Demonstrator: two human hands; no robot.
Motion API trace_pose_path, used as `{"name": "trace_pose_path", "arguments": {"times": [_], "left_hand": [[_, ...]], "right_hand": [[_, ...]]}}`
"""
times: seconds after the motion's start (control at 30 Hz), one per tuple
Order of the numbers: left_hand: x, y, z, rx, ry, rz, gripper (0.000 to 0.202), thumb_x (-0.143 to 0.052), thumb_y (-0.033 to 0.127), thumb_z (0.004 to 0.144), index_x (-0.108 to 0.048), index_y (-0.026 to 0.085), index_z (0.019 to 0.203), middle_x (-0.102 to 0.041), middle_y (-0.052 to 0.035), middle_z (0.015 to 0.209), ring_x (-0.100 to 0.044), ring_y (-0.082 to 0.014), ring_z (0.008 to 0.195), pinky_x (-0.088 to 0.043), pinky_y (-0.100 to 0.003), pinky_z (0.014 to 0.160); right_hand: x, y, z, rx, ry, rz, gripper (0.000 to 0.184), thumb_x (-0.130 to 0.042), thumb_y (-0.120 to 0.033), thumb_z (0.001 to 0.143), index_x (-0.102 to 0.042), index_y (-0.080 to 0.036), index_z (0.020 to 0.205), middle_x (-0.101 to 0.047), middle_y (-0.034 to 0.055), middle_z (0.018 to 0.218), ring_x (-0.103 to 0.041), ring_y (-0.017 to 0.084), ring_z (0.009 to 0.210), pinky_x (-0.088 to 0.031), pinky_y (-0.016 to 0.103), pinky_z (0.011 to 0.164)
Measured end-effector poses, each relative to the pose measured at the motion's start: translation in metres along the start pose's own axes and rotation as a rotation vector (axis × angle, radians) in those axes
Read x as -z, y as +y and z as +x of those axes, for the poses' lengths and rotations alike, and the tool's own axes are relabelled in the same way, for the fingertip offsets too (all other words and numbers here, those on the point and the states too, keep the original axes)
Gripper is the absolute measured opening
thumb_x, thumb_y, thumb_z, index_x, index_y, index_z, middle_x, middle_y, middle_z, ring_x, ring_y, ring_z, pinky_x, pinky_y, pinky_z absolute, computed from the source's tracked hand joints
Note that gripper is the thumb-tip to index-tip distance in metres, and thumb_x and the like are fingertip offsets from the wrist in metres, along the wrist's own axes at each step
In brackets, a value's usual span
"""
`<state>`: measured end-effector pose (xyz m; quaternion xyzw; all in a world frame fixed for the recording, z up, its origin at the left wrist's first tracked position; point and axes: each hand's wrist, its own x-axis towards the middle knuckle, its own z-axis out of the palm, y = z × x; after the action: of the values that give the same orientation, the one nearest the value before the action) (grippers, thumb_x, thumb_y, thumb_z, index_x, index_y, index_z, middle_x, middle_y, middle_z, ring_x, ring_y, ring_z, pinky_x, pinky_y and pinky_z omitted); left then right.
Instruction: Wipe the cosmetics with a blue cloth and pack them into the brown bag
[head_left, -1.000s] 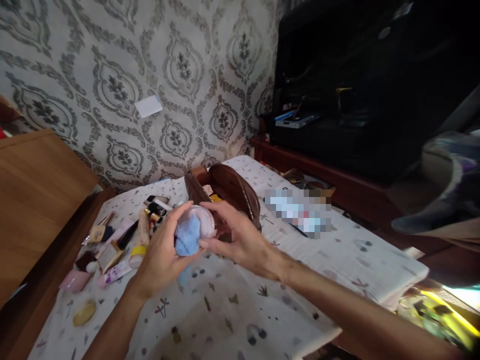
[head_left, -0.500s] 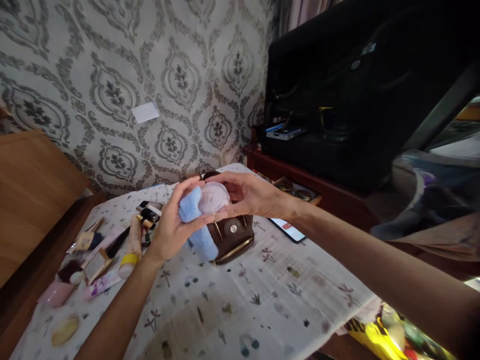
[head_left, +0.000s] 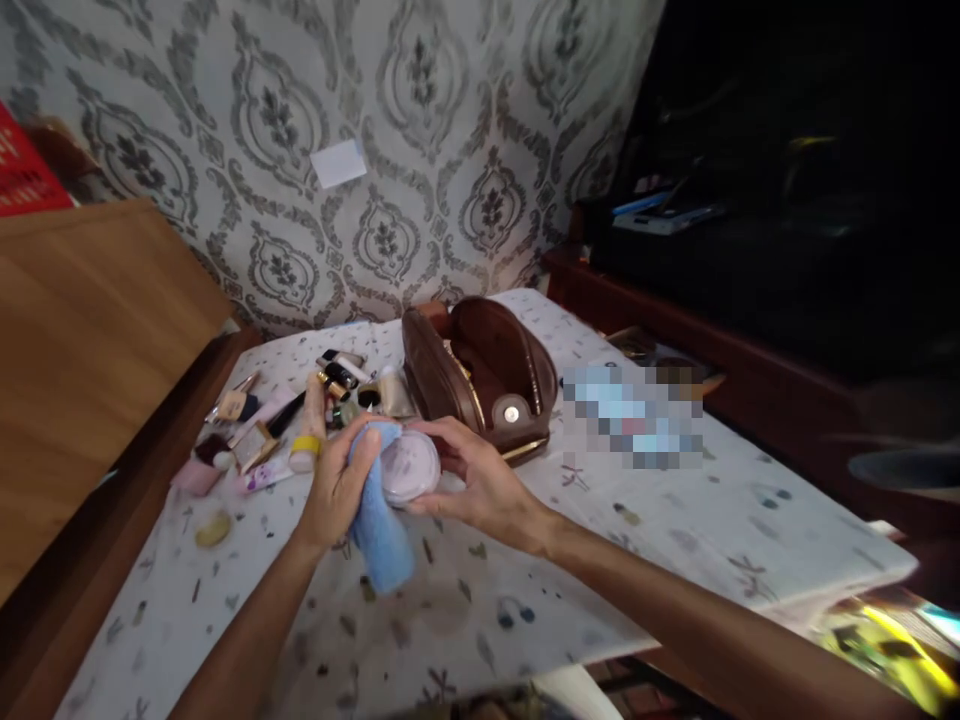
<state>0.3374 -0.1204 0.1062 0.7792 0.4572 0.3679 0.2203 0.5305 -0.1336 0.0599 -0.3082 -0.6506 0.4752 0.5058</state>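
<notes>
A round, clear-lidded powder jar (head_left: 411,468) is held above the table between both hands. My right hand (head_left: 480,485) grips its right edge with thumb and fingers. My left hand (head_left: 341,480) is closed on a light blue cloth (head_left: 384,545), which presses against the jar's left side and hangs down below it. Just behind the hands, a brown bag (head_left: 442,385) stands on the table with its zipped top open. A tube with a yellow cap (head_left: 306,452) lies left of my left hand.
Several cosmetics, among them a pink item (head_left: 196,475), lie on the left of the patterned tablecloth (head_left: 480,600). A beige sponge-like piece (head_left: 213,529) is nearer me. At the right is a pixelated patch (head_left: 634,415). A wooden panel (head_left: 105,330) borders the left side.
The view has shifted, and the hands with the jar and cloth appear lower, in front of the bag rather than over it. More of the bag's open top shows.
</notes>
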Motion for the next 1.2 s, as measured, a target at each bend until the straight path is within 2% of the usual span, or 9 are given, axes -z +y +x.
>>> {"name": "trace_pose_path", "arguments": {"times": [0.1, 0.23, 0.33, 0.4, 0.47, 0.63, 0.8, 1.0, 1.2], "left_hand": [[0.0, -0.025, -0.022, 0.165, 0.0, -0.002, 0.04, -0.038, 0.05, 0.101, -0.063, 0.019, 0.096, -0.068, -0.0055, 0.089, -0.063, -0.022, 0.086, -0.05, -0.037, 0.084], [-0.001, -0.048, -0.052, 0.28, 0.008, 0.1, 0.048, -0.05, 0.049, 0.096, -0.047, 0.018, 0.133, -0.059, -0.0129, 0.131, -0.056, -0.0274, 0.122, -0.043, -0.046, 0.106], [-0.001, -0.054, -0.076, 0.202, -0.114, 0.112, 0.056, -0.053, 0.043, 0.097, -0.034, 0.022, 0.146, -0.046, -0.0135, 0.148, -0.045, -0.0267, 0.138, -0.037, -0.047, 0.115], [-0.002, -0.056, -0.087, 0.131, -0.174, 0.126, 0.049, -0.048, 0.036, 0.099, -0.039, 0.023, 0.146, -0.05, -0.0124, 0.146, -0.047, -0.0251, 0.137, -0.038, -0.045, 0.115], [-0.002, -0.058, -0.092, 0.111, -0.151, 0.158, 0.039, -0.044, 0.031, 0.101, -0.05, 0.023, 0.139, -0.058, -0.0114, 0.138, -0.054, -0.0244, 0.13, -0.043, -0.044, 0.111], [-0.01, -0.058, -0.081, 0.105, -0.036, 0.195, 0.03, -0.045, 0.025, 0.099, -0.064, 0.021, 0.122, -0.069, -0.0099, 0.119, -0.064, -0.024, 0.113, -0.051, -0.042, 0.1], [-0.026, -0.051, -0.064, -0.059, -0.042, 0.191, 0.03, -0.042, 0.02, 0.099, -0.071, 0.022, 0.109, -0.071, -0.0088, 0.113, -0.064, -0.0228, 0.109, -0.051, -0.043, 0.098], [-0.031, -0.035, -0.057, -0.221, -0.244, 0.144, 0.032, -0.039, 0.017, 0.1, -0.07, 0.02, 0.105, -0.071, -0.0091, 0.104, -0.061, -0.0222, 0.103, -0.051, -0.038, 0.091], [-0.004, -0.02, -0.063, -0.184, -0.458, 0.179, 0.032, -0.036, 0.016, 0.102, -0.067, 0.022, 0.099, -0.067, -0.0066, 0.1, -0.058, -0.021, 0.097, -0.048, -0.035, 0.086]], "right_hand": [[-0.011, 0.029, -0.008, -0.055, -0.075, -0.069, 0.068, -0.089, -0.042, 0.067, -0.06, -0.024, 0.125, -0.058, 0.0055, 0.115, -0.063, 0.022, 0.102, -0.055, 0.04, 0.092], [-0.015, 0.052, -0.012, 0.005, -0.225, -0.389, 0.068, -0.087, -0.029, 0.07, -0.058, -0.02, 0.131, -0.063, 0.0118, 0.123, -0.06, 0.029, 0.116, -0.048, 0.049, 0.103], [-0.017, 0.06, -0.015, -0.002, -0.251, -0.502, 0.077, -0.084, -0.032, 0.074, -0.05, -0.019, 0.142, -0.058, 0.0164, 0.136, -0.054, 0.032, 0.128, -0.043, 0.052, 0.108], [-0.018, 0.066, -0.018, -0.028, -0.227, -0.538, 0.089, -0.085, -0.034, 0.071, -0.042, -0.017, 0.148, -0.056, 0.019, 0.14, -0.052, 0.033, 0.131, -0.042, 0.052, 0.11], [-0.02, 0.07, -0.019, -0.047, -0.21, -0.55, 0.097, -0.086, -0.035, 0.07, -0.036, -0.015, 0.151, -0.057, 0.0206, 0.139, -0.053, 0.034, 0.131, -0.042, 0.053, 0.11], [-0.022, 0.077, -0.02, -0.028, -0.194, -0.499, 0.105, -0.086, -0.036, 0.07, -0.028, -0.02, 0.155, -0.06, 0.0179, 0.137, -0.054, 0.034, 0.13, -0.04, 0.056, 0.11], [-0.021, 0.074, -0.02, -0.058, -0.166, -0.453, 0.113, -0.088, -0.033, 0.067, -0.023, -0.016, 0.157, -0.06, 0.02, 0.136, -0.056, 0.034, 0.129, -0.042, 0.054, 0.11], [-0.022, 0.068, -0.019, -0.122, -0.155, -0.486, 0.112, -0.087, -0.029, 0.066, -0.024, -0.016, 0.157, -0.057, 0.0195, 0.137, -0.055, 0.035, 0.13, -0.04, 0.052, 0.111], [-0.023, 0.064, -0.019, -0.14, -0.148, -0.504, 0.113, -0.087, -0.028, 0.065, -0.023, -0.018, 0.158, -0.057, 0.0197, 0.137, -0.057, 0.034, 0.127, -0.043, 0.052, 0.107]]}}
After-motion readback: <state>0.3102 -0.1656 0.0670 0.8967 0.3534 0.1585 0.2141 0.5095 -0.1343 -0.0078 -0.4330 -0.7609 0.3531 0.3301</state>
